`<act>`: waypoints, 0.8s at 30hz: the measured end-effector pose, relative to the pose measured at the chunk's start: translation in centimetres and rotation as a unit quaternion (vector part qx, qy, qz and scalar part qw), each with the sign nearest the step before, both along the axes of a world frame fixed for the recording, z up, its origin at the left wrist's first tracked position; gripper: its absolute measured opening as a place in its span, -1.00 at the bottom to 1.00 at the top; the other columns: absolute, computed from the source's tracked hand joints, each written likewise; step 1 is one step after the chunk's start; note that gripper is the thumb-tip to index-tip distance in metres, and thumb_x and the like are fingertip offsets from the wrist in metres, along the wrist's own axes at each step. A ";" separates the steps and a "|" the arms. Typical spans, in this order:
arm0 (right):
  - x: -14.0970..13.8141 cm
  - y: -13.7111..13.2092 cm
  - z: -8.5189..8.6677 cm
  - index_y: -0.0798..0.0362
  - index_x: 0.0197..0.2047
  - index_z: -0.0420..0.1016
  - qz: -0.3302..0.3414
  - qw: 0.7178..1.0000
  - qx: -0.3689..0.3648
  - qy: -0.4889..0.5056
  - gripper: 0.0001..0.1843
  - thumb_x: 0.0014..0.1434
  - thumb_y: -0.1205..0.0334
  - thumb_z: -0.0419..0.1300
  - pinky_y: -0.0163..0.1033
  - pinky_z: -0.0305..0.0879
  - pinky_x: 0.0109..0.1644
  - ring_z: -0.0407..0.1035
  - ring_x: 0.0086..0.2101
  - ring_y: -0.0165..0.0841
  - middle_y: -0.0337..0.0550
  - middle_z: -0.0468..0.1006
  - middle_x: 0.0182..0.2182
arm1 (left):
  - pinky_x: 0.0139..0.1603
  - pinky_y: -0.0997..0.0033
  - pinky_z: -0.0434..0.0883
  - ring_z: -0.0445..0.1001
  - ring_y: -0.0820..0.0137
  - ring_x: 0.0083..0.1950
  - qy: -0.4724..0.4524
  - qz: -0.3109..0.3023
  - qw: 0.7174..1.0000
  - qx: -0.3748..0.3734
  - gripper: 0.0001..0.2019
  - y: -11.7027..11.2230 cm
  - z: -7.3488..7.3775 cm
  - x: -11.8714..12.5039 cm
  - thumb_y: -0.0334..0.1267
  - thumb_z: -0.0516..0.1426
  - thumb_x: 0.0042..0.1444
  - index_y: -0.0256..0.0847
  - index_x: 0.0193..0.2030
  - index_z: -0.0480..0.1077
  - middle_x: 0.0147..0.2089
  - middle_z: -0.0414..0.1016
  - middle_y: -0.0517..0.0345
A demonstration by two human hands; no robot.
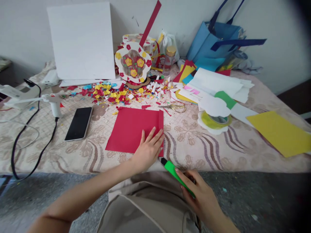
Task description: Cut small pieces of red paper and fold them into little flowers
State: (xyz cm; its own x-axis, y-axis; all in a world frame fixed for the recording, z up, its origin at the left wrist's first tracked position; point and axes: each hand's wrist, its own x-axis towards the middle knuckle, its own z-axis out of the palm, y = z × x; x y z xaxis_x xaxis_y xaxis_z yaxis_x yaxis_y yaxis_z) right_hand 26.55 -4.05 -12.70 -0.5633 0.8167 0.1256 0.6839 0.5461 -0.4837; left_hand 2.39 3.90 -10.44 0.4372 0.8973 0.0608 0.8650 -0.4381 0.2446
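A sheet of red paper (128, 127) lies on the patterned tablecloth near its front edge. Along the sheet's right side runs a narrow red strip (161, 117); whether it is folded or cut I cannot tell. My left hand (148, 149) presses flat on the right part of the paper, fingers spread. In my right hand (194, 186), closed around it, is a green utility knife (176, 173) with a black nose. Its tip points up and left, close to the strip's lower right corner. Gold-handled scissors (176, 107) lie just beyond the paper.
Colourful paper scraps (109, 94) cover the back middle, below a flower-decorated lantern (133, 63). At left are a phone (79, 123) and a corded glue gun (55, 105). Tape (216, 119), yellow paper (279, 132) and a blue bag (211, 38) occupy the right.
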 end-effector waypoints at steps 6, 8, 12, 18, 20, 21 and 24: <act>0.0 -0.6 0.3 -0.08 0.29 0.09 -0.017 1.000 0.007 -0.009 -0.39 0.19 0.43 -0.02 -0.30 0.38 -0.30 0.37 -0.30 -0.36 -0.03 0.33 -0.22 | 0.26 -0.32 -0.11 -0.25 0.07 0.41 0.055 0.007 0.998 0.039 -0.53 -0.6 -1.2 0.3 -0.29 -0.20 0.28 -0.24 0.31 0.04 0.40 -0.08 0.06; 0.1 -0.6 0.2 -0.09 0.29 0.10 -0.020 1.000 0.013 -0.019 -0.40 0.19 0.42 -0.01 -0.30 0.38 -0.30 0.37 -0.30 -0.36 -0.03 0.34 -0.22 | 0.26 -0.32 -0.11 -0.25 0.06 0.41 0.066 0.009 0.997 0.044 -0.53 -0.7 -1.4 0.3 -0.29 -0.20 0.27 -0.25 0.31 0.04 0.40 -0.10 0.07; 0.3 -0.7 -0.1 -0.12 0.29 0.12 -0.024 0.999 0.022 -0.034 -0.40 0.19 0.40 0.00 -0.29 0.39 -0.30 0.38 -0.27 -0.34 -0.02 0.34 -0.20 | 0.28 -0.30 -0.13 -0.26 0.06 0.41 0.076 0.010 0.996 0.050 -0.53 -0.8 -1.6 0.3 -0.29 -0.21 0.27 -0.26 0.32 0.03 0.41 -0.11 0.09; 0.5 -0.5 -0.1 -0.13 0.28 0.13 -0.022 0.998 0.033 -0.047 -0.40 0.19 0.40 -0.01 -0.27 0.39 -0.30 0.38 -0.26 -0.33 -0.01 0.36 -0.19 | 0.28 -0.31 -0.14 -0.24 0.06 0.41 0.082 0.007 0.996 0.048 -0.53 -0.7 -1.6 0.3 -0.30 -0.21 0.27 -0.26 0.32 0.03 0.41 -0.11 0.08; 0.5 -0.4 0.0 -0.13 0.27 0.16 -0.022 0.998 0.040 -0.051 -0.42 0.19 0.39 -0.01 -0.27 0.40 -0.29 0.39 -0.25 -0.33 -0.02 0.37 -0.20 | 0.27 -0.32 -0.15 -0.24 0.07 0.41 0.081 0.005 0.996 0.047 -0.52 -0.7 -1.6 0.3 -0.31 -0.21 0.27 -0.26 0.32 0.03 0.41 -0.10 0.07; 0.6 -0.3 0.1 -0.13 0.26 0.18 -0.021 0.997 0.043 -0.053 -0.43 0.19 0.38 -0.01 -0.27 0.40 -0.29 0.39 -0.25 -0.32 -0.02 0.37 -0.20 | 0.27 -0.32 -0.15 -0.24 0.07 0.41 0.081 0.005 0.996 0.046 -0.52 -0.7 -1.5 0.3 -0.31 -0.21 0.27 -0.26 0.32 0.02 0.40 -0.10 0.06; 0.6 -0.1 0.3 -0.12 0.24 0.22 -0.019 0.997 0.049 -0.061 -0.45 0.19 0.39 -0.02 -0.28 0.40 -0.28 0.40 -0.25 -0.32 -0.02 0.38 -0.20 | 0.27 -0.31 -0.15 -0.23 0.07 0.41 0.080 0.006 0.996 0.049 -0.53 -0.8 -1.5 0.3 -0.29 -0.19 0.27 -0.26 0.31 0.03 0.40 -0.08 0.03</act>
State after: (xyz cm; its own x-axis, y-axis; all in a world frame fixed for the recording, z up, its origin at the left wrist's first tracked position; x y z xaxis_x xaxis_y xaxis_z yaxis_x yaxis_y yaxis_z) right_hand 27.16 -4.12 -12.37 -0.5480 0.8250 0.1385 0.7553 0.5591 -0.3420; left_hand 2.67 3.14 -11.97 0.4383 0.8954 0.0784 0.8945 -0.4431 0.0600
